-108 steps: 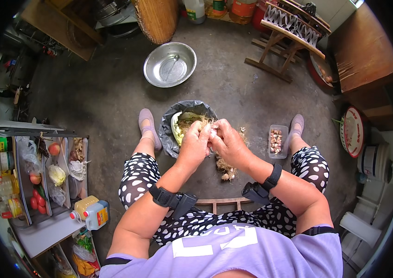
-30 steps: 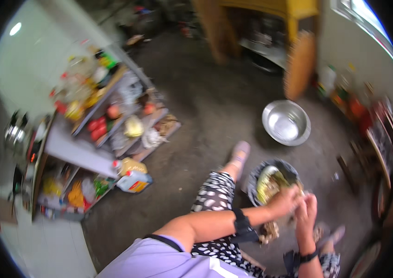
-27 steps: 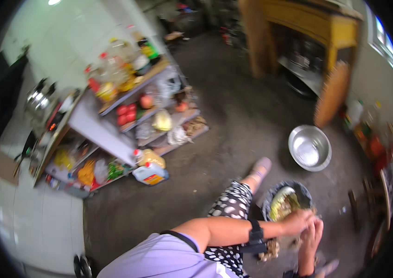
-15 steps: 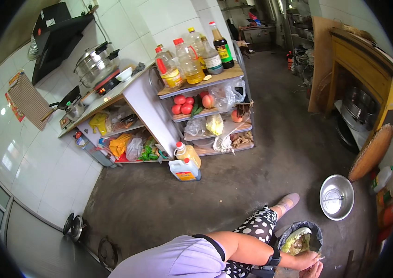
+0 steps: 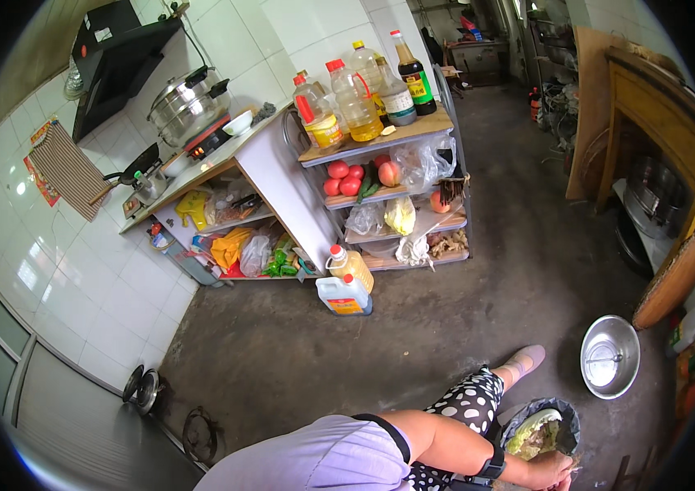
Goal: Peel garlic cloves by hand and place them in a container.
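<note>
My left arm, in a lavender sleeve with a black band at the wrist, reaches across to the lower right. At its end my left hand (image 5: 549, 470) is closed, its fingertips pinched around something small and pale that I cannot make out. Right against it, my right hand (image 5: 562, 485) shows only in part at the picture's lower edge, its fingers mostly hidden. Both hands are over the near rim of a bin with a dark liner (image 5: 574, 421). Pale green cabbage leaves (image 5: 537, 431) lie inside the bin.
A metal basin (image 5: 610, 358) stands on the floor to the right, holding a shiny metal utensil. Ahead, two jugs (image 5: 347, 282) stand before a shelf rack (image 5: 413, 143) with bottles, tomatoes and ginger. Pot lids (image 5: 144, 390) lean at the left wall. A round woven board (image 5: 672, 278) leans at right.
The whole view has shifted slightly, so the room sits a little further right. Both hands stay together at the bin's rim, now lower in the picture.
</note>
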